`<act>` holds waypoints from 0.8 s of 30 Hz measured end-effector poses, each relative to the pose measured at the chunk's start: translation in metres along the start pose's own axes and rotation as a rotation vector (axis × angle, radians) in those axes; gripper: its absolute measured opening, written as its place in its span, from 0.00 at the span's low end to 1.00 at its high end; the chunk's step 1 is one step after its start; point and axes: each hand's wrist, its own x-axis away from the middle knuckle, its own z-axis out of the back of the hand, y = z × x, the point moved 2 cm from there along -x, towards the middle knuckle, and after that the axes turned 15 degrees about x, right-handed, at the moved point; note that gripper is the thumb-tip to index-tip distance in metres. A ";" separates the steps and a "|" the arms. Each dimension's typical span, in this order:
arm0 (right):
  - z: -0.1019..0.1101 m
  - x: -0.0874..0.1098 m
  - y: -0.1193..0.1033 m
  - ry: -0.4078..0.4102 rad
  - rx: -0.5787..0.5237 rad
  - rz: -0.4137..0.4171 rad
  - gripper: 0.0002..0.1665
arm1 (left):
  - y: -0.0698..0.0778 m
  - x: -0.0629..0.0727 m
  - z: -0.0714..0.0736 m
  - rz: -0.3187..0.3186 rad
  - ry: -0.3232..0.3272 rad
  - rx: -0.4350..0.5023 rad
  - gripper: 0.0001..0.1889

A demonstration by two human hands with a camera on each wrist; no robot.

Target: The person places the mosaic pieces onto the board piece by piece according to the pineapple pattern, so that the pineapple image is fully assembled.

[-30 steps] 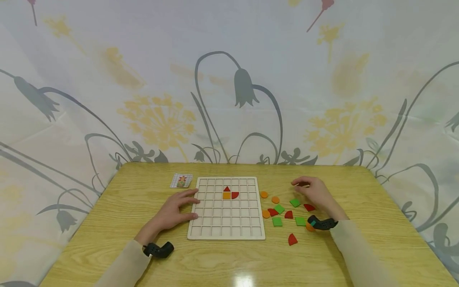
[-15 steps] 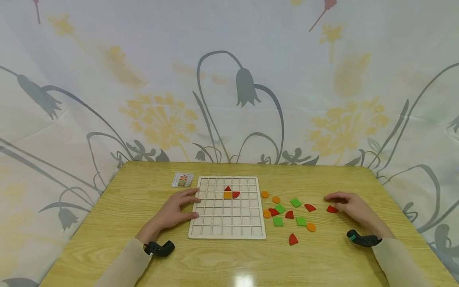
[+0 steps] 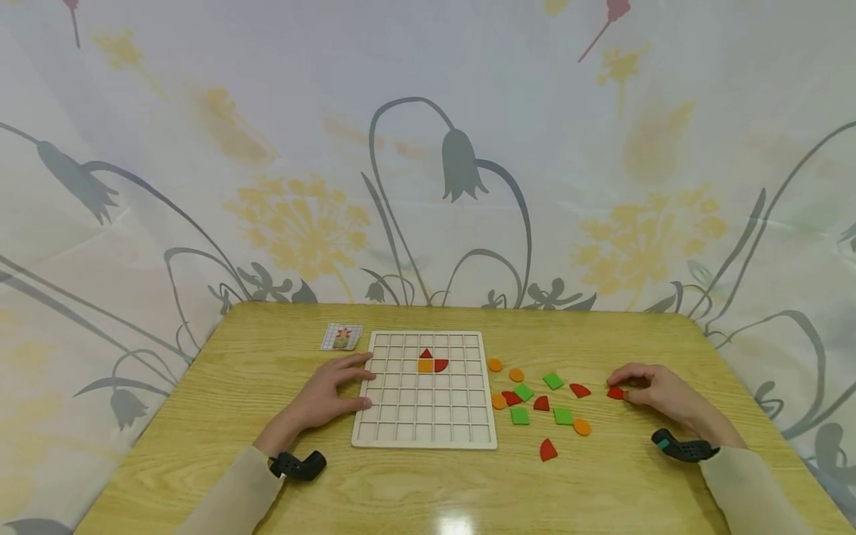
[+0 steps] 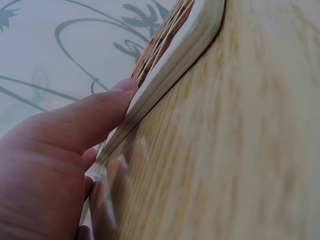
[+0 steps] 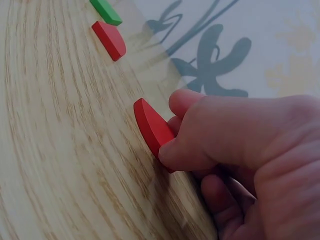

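My left hand (image 3: 326,394) rests at the left edge of the pale gridded board (image 3: 401,435), its thumb and fingers extended and touching the rim. In the left wrist view the thumb (image 4: 102,117) lies against the board's side (image 4: 165,80). Far to the right, my right hand (image 3: 662,394) pinches a red quarter-circle tile (image 3: 615,393) between thumb and fingers. In the right wrist view that red tile (image 5: 152,130) is slightly tilted, low at the wooden table. On the board sit a red triangle (image 3: 426,354), an orange square (image 3: 426,366) and a red quarter circle (image 3: 441,365).
Loose tiles lie between board and right hand: green squares (image 3: 563,416), orange circles (image 3: 582,427) and red quarter circles (image 3: 548,449). A small pattern card (image 3: 342,336) lies beyond the left hand. A patterned curtain (image 3: 428,186) stands behind the table's far edge.
My right hand has moved right from above the loose tiles to a red quarter-circle tile at the far right, and now pinches it. The left hand stays at the board.
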 end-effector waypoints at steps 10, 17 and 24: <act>-0.002 -0.004 -0.004 0.010 0.043 0.078 0.15 | -0.001 0.002 0.001 0.002 0.000 -0.004 0.22; 0.003 -0.006 -0.012 -0.072 0.056 0.046 0.14 | -0.001 0.001 0.001 -0.004 -0.002 -0.001 0.22; 0.010 -0.008 -0.019 -0.127 0.113 0.066 0.12 | 0.000 0.000 0.000 -0.004 -0.001 0.006 0.22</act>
